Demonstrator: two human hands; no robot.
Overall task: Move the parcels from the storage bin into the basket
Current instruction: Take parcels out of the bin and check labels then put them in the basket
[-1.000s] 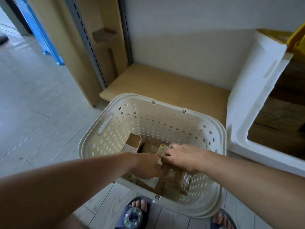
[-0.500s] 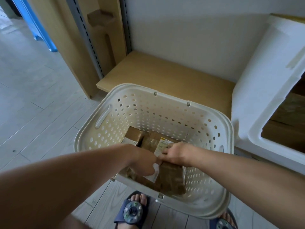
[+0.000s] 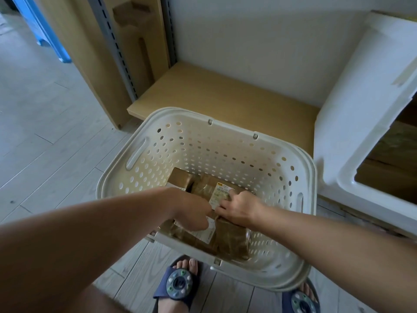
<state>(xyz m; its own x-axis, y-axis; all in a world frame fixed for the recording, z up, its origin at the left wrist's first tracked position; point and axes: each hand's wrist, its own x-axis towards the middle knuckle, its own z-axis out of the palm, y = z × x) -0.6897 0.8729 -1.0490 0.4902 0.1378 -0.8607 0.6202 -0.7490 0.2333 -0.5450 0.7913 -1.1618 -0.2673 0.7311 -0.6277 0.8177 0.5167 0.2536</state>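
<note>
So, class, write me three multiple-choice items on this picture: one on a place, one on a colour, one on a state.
1. Where are both hands?
A. inside the basket
B. on the shelf
C. inside the bin

2. What colour is the basket?
A. blue
B. cream
C. black

3. What is on the shelf behind the basket?
A. parcels
B. a second basket
C. nothing, it is bare

Key: 1 A, the left hand and right hand reach down onto the brown parcels within the basket. 2 B, its holed walls are cream. 3 C, the shelf shows only bare wood; the white bin stands to its right.
</note>
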